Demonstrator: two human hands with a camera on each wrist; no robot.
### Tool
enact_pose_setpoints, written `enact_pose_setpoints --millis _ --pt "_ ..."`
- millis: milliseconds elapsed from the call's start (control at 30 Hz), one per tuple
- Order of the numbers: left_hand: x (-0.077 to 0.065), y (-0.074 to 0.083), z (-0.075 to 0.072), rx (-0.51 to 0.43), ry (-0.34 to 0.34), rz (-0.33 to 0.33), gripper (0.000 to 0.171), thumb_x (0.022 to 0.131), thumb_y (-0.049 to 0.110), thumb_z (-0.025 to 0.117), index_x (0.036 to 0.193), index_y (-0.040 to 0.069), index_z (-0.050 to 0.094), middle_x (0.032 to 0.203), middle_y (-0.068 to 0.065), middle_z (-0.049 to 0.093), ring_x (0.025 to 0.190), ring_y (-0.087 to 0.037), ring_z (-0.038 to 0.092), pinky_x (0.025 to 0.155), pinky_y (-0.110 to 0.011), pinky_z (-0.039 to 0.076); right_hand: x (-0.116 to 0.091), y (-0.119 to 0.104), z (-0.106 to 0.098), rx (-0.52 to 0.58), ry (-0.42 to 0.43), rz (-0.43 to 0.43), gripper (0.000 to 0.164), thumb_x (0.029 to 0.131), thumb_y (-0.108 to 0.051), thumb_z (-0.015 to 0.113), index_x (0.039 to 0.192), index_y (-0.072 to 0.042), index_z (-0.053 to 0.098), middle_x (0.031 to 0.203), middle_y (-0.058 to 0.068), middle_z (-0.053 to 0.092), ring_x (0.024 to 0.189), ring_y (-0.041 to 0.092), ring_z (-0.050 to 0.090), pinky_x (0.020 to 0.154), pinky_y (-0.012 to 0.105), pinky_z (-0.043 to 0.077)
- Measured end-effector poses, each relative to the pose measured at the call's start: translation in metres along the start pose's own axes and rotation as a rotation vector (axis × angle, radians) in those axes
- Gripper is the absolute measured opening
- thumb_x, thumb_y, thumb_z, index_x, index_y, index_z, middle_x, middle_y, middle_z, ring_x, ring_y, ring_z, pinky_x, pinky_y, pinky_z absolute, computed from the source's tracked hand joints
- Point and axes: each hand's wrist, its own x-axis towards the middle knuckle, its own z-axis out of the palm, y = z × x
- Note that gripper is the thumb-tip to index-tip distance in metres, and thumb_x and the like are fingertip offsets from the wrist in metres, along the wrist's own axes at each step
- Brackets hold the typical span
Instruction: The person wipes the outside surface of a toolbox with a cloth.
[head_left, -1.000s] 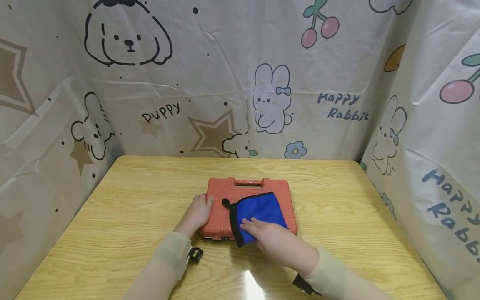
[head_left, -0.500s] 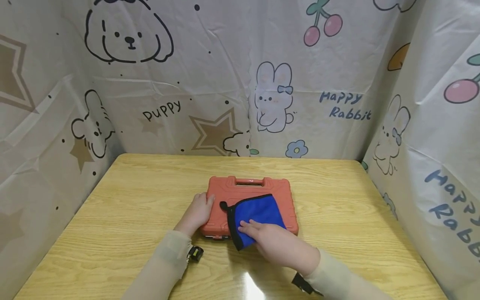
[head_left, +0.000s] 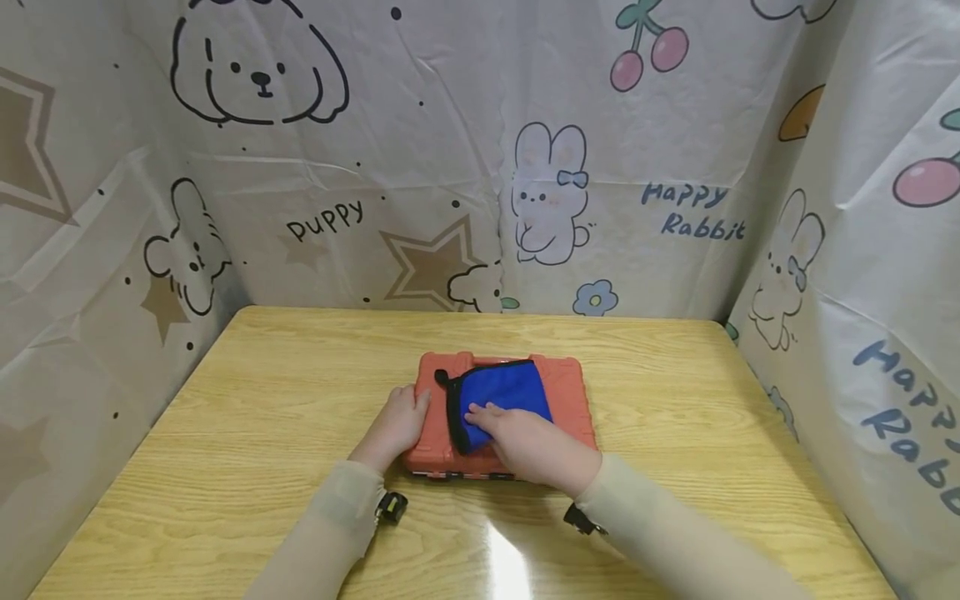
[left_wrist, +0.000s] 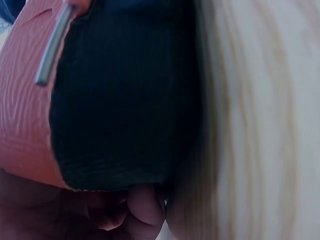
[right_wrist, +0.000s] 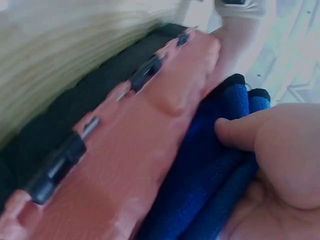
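Observation:
A red plastic carrying case lies flat on the table, its handle on the far side. In the left wrist view its black lower half shows, and in the right wrist view several black hinges line the near edge. My left hand grips the left side, thumb over the top. A folded blue cloth with black edging and a corner loop lies over the lid. My right hand holds it against the case, fingers spread on top; in the right wrist view the thumb presses its folded layers.
The wooden table stretches out on both sides of the case. A patterned white sheet hangs behind it and along both sides. Black wrist cameras are strapped to both wrists.
Over the last half second my right hand has slid the cloth away from me and slightly left across the lid, up near the handle. My left hand keeps its hold on the case.

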Motion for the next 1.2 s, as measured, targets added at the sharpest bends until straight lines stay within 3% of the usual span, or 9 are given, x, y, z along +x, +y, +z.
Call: enact_pose_setpoints --millis 500,867,1200 --pt "0.000 0.000 -0.001 0.020 0.003 0.023 0.053 0.105 0.033 0.031 0.132 -0.009 0.048 0.120 -0.025 0.051 0.114 -0.037 0.053 0.100 -0.051 0.042 0.046 0.005 -0.011 -0.043 -0.057 0.046 0.044 0.100 -0.013 0.049 0.144 -0.008 0.045 0.149 0.006 0.043 0.136 0.024 0.043 0.109 0.035 0.038" --pt "0.004 -0.001 0.000 0.034 0.017 0.054 0.051 0.105 0.028 0.031 0.131 -0.014 0.048 0.120 -0.030 0.052 0.114 -0.041 0.053 0.099 -0.053 0.042 0.077 0.003 -0.009 -0.100 -0.041 0.046 0.043 0.102 -0.015 0.046 0.144 -0.008 0.044 0.149 0.009 0.044 0.138 0.024 0.041 0.110 0.035 0.037" --pt "0.003 0.001 0.000 0.015 0.016 0.048 0.047 0.105 0.022 0.028 0.132 -0.013 0.047 0.122 -0.030 0.051 0.116 -0.040 0.052 0.100 -0.053 0.042 0.082 -0.006 -0.010 -0.135 -0.100 0.074 0.044 0.103 -0.018 0.044 0.146 -0.012 0.043 0.150 0.006 0.042 0.139 0.022 0.040 0.110 0.034 0.037"
